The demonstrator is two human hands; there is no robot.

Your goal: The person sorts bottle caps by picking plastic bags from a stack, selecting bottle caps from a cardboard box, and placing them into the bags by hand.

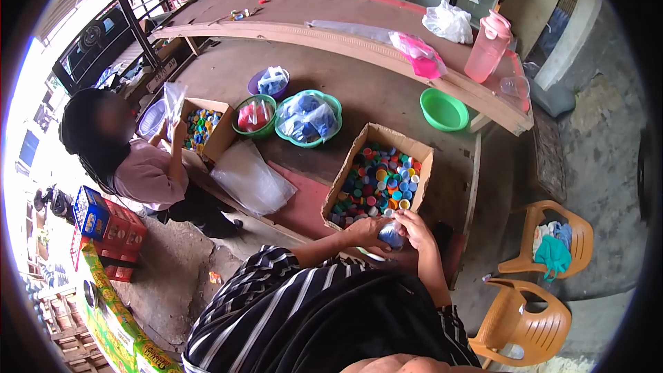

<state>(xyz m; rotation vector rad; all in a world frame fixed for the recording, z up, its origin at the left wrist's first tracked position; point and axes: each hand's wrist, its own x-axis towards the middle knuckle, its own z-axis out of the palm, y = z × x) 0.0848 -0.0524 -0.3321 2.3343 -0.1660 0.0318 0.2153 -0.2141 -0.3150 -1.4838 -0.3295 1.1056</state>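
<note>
Striped garment (276, 307) nearest; left hand (369, 233) and right hand (415, 228) pinch a blue-filled plastic bag (391, 237), likely steadying it.

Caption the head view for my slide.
Left hand and right hand hold a bluish plastic bag beside an open box of colourful caps.

No clearly legible lettering

A clear plastic bag (391, 236), blue showing through its sides, is held just beside the near edge of an open cardboard box (400, 141). I see bottle caps (373, 178) heaped loose inside the box, in red, green, blue, yellow, orange and white.
</note>
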